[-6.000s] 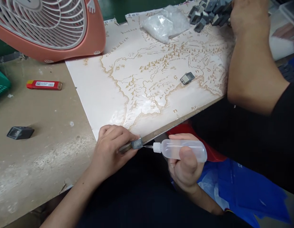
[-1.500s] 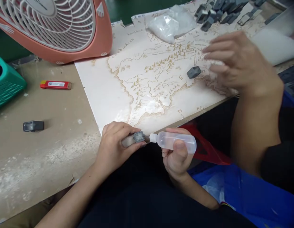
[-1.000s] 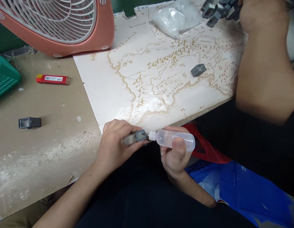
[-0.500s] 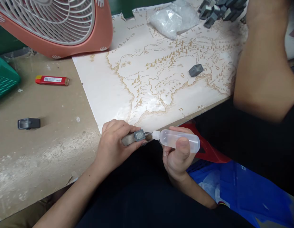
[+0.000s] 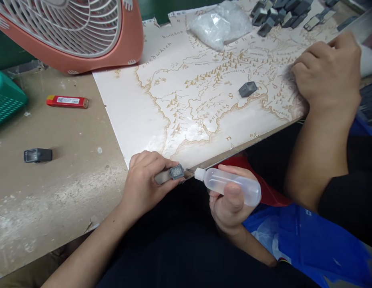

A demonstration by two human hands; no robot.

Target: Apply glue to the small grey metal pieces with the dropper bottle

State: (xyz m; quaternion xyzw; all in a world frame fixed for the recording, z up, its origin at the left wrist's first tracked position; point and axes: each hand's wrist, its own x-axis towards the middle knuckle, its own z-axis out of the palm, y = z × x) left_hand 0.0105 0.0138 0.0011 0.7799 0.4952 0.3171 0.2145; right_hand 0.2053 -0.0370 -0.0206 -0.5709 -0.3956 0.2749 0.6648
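My left hand (image 5: pixel 146 182) grips a small grey plastic part (image 5: pixel 176 172), along with a pale strip (image 5: pixel 162 177) running back into my fingers. My right hand (image 5: pixel 230 208) holds a translucent squeeze bottle (image 5: pixel 230 186) with a white cap and a thin needle tip. That tip points left at the grey part, almost touching it. Both hands sit just off the front edge of a printed map sheet (image 5: pixel 186 100). Another person's hand (image 5: pixel 326 72) rests on the map's right side, over something fuzzy and pale.
Several grey parts (image 5: pixel 278 14) lie at the map's far end, beside a clear plastic bag (image 5: pixel 217 26) of white material. One grey part (image 5: pixel 248 89) sits on the map, another (image 5: pixel 37 155) on the worn table (image 5: pixel 68 192). An orange fan (image 5: pixel 125 36), red lighter (image 5: pixel 67 102) and green basket (image 5: pixel 5 100) stand left.
My right hand has drawn the bottle slightly right and lower, away from the grey part. The other person's hand has come down from the far end onto the map's right side.
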